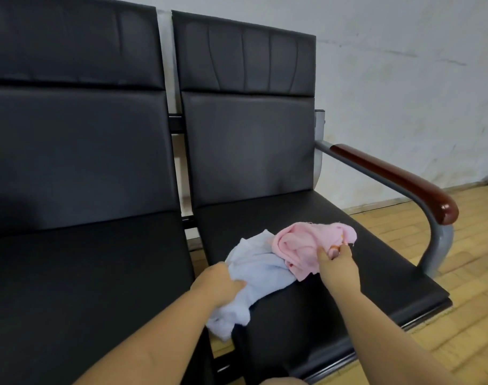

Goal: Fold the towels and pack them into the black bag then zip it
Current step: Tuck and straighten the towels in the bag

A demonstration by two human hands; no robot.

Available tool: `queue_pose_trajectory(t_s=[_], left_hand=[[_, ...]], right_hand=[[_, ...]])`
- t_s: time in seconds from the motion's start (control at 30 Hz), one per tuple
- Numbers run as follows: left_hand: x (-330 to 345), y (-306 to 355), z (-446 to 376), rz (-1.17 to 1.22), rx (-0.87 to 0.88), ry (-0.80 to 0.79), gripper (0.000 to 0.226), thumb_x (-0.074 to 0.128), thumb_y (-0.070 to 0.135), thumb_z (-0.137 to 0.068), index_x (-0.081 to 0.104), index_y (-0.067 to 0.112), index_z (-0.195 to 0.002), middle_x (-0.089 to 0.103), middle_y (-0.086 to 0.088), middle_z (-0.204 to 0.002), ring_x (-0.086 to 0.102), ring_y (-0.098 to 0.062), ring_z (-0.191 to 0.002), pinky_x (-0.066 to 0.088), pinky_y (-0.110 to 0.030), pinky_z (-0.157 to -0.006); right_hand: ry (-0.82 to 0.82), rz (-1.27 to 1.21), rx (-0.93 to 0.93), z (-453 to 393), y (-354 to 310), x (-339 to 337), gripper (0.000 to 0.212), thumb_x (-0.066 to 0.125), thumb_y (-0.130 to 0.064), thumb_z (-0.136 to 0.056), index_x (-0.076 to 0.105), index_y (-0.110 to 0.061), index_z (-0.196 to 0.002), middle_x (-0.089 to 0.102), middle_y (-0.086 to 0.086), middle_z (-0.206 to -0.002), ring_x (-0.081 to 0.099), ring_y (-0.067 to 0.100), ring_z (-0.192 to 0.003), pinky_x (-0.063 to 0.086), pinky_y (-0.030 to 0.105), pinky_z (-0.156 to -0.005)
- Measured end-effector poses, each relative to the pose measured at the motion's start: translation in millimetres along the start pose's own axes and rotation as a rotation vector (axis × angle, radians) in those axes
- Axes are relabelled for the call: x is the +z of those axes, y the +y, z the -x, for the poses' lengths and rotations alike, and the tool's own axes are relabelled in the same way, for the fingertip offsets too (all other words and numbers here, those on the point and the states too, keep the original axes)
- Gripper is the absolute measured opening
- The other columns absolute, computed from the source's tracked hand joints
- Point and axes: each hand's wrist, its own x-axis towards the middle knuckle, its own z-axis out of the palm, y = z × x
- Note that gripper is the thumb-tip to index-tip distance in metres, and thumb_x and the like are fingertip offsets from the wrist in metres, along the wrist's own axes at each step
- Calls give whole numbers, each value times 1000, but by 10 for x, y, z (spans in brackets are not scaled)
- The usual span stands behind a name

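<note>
1. The blue towel point(260, 269) is pale, almost lilac-blue, thin and soft, and it lies crumpled on the front left part of the right seat point(334, 284); its lower end hangs over the front edge of the seat, into the gap between the two seats
2. The pink towel point(306, 245) is light pink and also crumpled into a loose heap with many folds; it lies on the same seat, just right of the blue towel, and its left edge rests on top of the blue one
3. A small orange mark shows on the pink towel near its right edge
4. The left hand point(219, 283) grips the blue towel at its left side, with the fingers curled into the cloth
5. The right hand point(337, 263) holds the right edge of the pink towel, thumb and fingers pinching the cloth
6. The right seat is black and padded, with a dark red armrest point(398, 179) on a grey metal frame at its right side
7. The left seat point(78, 287) is of the same black kind
8. Behind the seats stands a white wall point(404, 65), and the floor point(459, 315) to the right is of yellowish tiles
</note>
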Motion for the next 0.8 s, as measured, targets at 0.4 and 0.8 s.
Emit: queue_pose_trajectory(t_s=[0.4, 0.8], left_hand=[[-1353, -434, 975, 1023, 44, 105, 47, 62, 44, -87, 61, 9, -119, 67, -14, -113, 65, -29, -104, 54, -40, -84], [-1006, -1322, 1185, 509, -227, 307, 48, 58, 38, -91, 52, 2, -122, 64, -10, -100, 61, -17, -85, 43, -24, -59]], right_hand=[[-264, -13, -114, 822, -597, 116, 76, 49, -42, -96, 7, -14, -152, 11, 21, -156, 19, 40, -140, 24, 47, -112], [-420, 686, -590, 1349, -954, 497, 64, 25, -52, -100, -10, -35, -151, -21, 9, -158, -15, 36, -145, 5, 59, -115]])
